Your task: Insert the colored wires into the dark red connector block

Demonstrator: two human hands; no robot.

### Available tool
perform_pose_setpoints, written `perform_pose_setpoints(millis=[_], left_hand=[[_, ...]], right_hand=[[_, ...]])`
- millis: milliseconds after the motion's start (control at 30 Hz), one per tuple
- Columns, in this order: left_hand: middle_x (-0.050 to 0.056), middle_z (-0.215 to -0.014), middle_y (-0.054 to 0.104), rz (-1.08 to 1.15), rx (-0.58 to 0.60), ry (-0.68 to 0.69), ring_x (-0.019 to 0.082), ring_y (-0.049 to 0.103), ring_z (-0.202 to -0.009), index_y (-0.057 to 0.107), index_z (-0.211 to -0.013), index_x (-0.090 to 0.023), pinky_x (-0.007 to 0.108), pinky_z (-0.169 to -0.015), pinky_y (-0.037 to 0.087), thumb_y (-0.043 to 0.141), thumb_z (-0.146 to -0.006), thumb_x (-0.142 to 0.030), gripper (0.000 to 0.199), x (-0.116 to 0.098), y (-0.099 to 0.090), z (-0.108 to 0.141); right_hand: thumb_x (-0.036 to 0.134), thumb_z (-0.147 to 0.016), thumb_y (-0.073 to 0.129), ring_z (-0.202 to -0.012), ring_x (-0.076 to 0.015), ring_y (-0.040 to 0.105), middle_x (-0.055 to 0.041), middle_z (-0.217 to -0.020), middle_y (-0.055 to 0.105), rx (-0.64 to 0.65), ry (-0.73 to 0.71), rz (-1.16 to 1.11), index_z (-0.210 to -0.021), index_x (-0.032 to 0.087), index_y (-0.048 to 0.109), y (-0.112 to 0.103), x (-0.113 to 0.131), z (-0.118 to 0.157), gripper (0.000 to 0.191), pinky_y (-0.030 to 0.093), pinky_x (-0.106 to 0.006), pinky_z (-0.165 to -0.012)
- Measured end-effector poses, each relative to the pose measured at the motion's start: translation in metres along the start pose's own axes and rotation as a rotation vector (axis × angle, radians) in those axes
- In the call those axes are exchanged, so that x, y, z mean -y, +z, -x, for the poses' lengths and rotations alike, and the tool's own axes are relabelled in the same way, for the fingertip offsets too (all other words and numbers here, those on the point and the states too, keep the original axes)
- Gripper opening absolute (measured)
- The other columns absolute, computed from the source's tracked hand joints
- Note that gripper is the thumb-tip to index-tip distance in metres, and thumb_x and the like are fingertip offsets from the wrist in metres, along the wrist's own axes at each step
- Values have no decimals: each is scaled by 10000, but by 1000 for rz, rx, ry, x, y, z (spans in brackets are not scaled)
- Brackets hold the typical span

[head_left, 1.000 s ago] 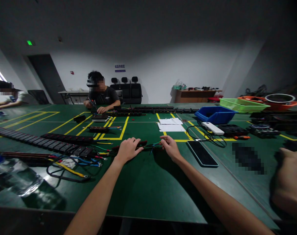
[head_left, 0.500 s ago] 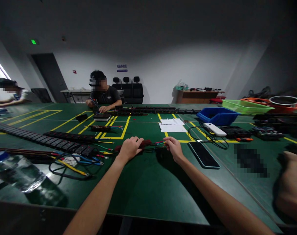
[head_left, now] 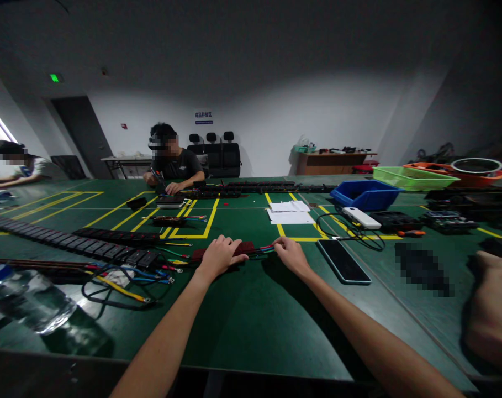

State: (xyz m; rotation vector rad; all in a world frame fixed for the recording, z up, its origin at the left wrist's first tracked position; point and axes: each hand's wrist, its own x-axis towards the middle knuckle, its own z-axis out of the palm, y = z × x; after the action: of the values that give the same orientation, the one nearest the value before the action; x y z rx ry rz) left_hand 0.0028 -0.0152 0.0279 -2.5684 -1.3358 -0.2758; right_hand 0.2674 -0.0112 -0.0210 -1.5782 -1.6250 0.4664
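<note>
My left hand (head_left: 221,257) lies over a short dark red cable chain piece (head_left: 244,249) on the green table, gripping it with the thumb along its near side. Coloured wires (head_left: 265,250), red, blue and green among them, come out of its right end. My right hand (head_left: 292,255) pinches these wires near their ends, which its fingers hide. To the left of my left hand, loose wire ends with metal lugs (head_left: 176,270) and a long black cable chain (head_left: 80,240) lie on the table.
A phone (head_left: 344,262) lies right of my right hand. White papers (head_left: 291,212), a blue bin (head_left: 366,195) and a white power bank (head_left: 362,218) sit beyond. A water bottle (head_left: 31,298) lies at left. Another person's hand (head_left: 495,309) shows at far right; a co-worker (head_left: 174,163) sits opposite.
My right hand has shifted slightly left along the wires, closer to the dark red piece. My left thumb now stretches further right, and more of the piece shows.
</note>
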Motion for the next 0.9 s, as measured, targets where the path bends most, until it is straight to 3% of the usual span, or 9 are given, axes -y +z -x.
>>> perform_pose_setpoints(millis=[200, 533, 900], left_hand=[[153, -1140, 638, -50, -93, 47, 306, 516, -1060, 563, -1380, -223, 410, -877, 406, 382, -922, -708, 691, 1, -6, -1], [120, -1135, 647, -26, -55, 56, 263, 531, -1051, 552, -1385, -215, 364, -901, 412, 432, -939, -659, 641, 24, 11, -1], [111, -1123, 632, 62, -41, -19, 252, 578, -1003, 549, -1369, -203, 344, -836, 431, 388, -936, -701, 679, 18, 8, 2]], right_hand=[[254, -833, 502, -669, -177, 594, -27, -705, 673, -5, -19, 101, -815, 210, 667, -3, 6, 4, 171, 331, -260, -581], [260, -875, 518, -649, -157, 570, 10, -704, 662, 148, -140, 201, -949, 236, 679, -4, 12, 9, 179, 282, -254, -572], [289, -937, 504, -770, -192, 600, -62, -899, 704, 61, -105, 265, -937, 228, 677, -1, 14, 9, 184, 293, -276, -602]])
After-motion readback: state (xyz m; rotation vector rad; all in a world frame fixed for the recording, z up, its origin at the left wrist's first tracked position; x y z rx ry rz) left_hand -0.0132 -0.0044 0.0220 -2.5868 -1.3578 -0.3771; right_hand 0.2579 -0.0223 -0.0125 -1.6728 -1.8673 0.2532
